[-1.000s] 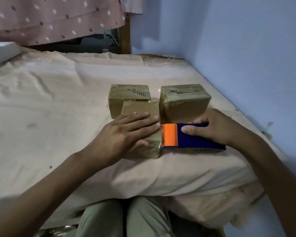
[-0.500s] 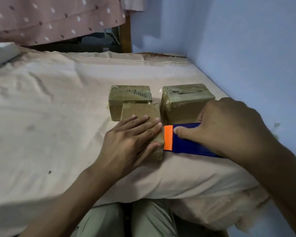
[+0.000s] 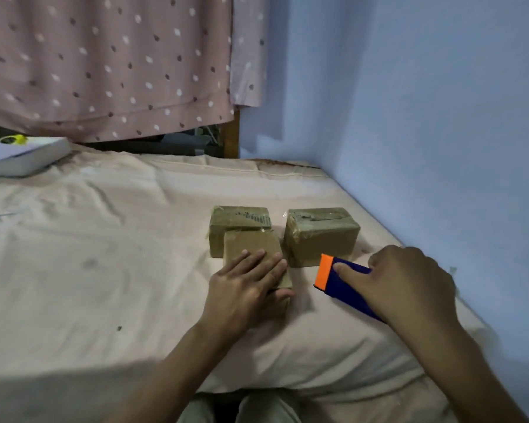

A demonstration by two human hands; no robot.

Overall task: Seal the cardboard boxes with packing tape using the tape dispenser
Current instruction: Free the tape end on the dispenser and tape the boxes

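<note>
Tape dispenser [image 3: 341, 282] is right of centre, gripped in my right hand [image 3: 400, 285], apparently just off the bed [image 3: 104, 270]. Left hand [image 3: 245, 288] fingers lie flat, slightly spread, on the nearest box [image 3: 254, 248].

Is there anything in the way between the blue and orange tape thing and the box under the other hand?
Nothing visible. Only bare bedsheet lies between the tape dispenser in the right hand and the front box, which the left hand presses flat.

Place: we see a home bedroom.
Signs: we note a sheeted bed [image 3: 104, 254], dotted curtain [image 3: 104, 65], blue wall [image 3: 425, 117].
</note>
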